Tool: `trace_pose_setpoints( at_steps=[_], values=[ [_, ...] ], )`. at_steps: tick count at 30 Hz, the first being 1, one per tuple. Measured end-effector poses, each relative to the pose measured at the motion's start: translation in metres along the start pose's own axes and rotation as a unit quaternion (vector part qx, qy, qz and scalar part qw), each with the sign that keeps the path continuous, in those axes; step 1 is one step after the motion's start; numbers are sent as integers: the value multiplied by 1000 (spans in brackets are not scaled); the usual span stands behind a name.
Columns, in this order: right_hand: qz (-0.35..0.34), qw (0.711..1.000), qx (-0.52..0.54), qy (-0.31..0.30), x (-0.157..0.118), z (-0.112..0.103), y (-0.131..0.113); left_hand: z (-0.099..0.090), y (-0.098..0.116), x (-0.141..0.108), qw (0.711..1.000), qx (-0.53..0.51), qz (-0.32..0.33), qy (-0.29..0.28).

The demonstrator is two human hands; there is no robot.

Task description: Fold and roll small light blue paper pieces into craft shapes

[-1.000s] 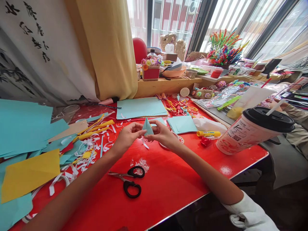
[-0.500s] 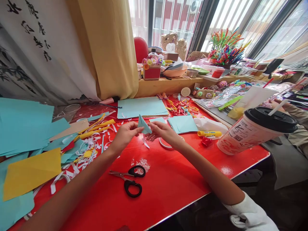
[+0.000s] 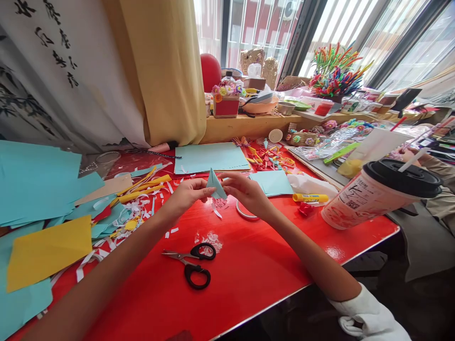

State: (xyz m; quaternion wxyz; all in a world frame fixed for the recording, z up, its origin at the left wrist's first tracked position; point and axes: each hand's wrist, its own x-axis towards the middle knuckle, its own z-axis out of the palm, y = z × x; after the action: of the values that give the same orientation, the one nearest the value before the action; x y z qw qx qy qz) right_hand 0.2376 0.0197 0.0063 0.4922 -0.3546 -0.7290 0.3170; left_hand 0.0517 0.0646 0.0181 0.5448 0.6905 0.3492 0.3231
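Note:
Above the red table, a small folded piece of light blue paper is held up between my hands, its pointed tip upward. My left hand pinches its left side between thumb and fingers. My right hand grips its right edge with thumb and fingertips. Black-handled scissors lie with blades parted nearer to me, beside a heap of white paper scraps. Under my right hand a roll of tape shows in part. Behind the hands sits a stack of blue paper squares.
Large blue sheets, a yellow sheet and paper strips cover the left side. To the right stand a yellow glue stick and a tall drink cup. Another person's sleeve shows at the far right.
My right hand's fingers have shifted up along the folded paper's right edge. The paper stays pinched in both hands. The whole view has moved slightly.

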Motion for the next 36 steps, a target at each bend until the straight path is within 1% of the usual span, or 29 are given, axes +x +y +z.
trace_pose_setpoints(
  at_steps=[4,7,11,13,16,20,25,28,30,33,36],
  values=[
    [-69,988,-131,-30,0,-6,1,-2,4,-2,1000,5,-8,-4],
    [-100,981,-163,-38,0,-8,3,-2,5,-3,1000,14,-2,-9],
    [-111,977,-178,-40,0,-9,3,0,5,-3,1000,21,11,-9],
    [-109,977,-180,-36,0,-8,4,2,6,-4,1000,17,13,-14],
    [-103,978,-182,-11,0,-5,6,4,7,-5,999,15,15,-30],
    [-81,981,-176,10,0,1,8,5,8,-6,998,31,39,-34],
    [-46,989,-141,25,0,5,5,5,7,-6,998,25,37,-42],
    [-24,992,-117,43,0,7,5,6,7,-7,998,17,49,-44],
    [-14,992,-111,66,0,10,4,7,6,-7,997,22,58,-38],
    [5,991,-97,95,-1,14,3,9,6,-8,996,51,66,-13],
    [39,992,-34,112,-2,17,3,10,6,-9,995,75,66,6]
  ],
)
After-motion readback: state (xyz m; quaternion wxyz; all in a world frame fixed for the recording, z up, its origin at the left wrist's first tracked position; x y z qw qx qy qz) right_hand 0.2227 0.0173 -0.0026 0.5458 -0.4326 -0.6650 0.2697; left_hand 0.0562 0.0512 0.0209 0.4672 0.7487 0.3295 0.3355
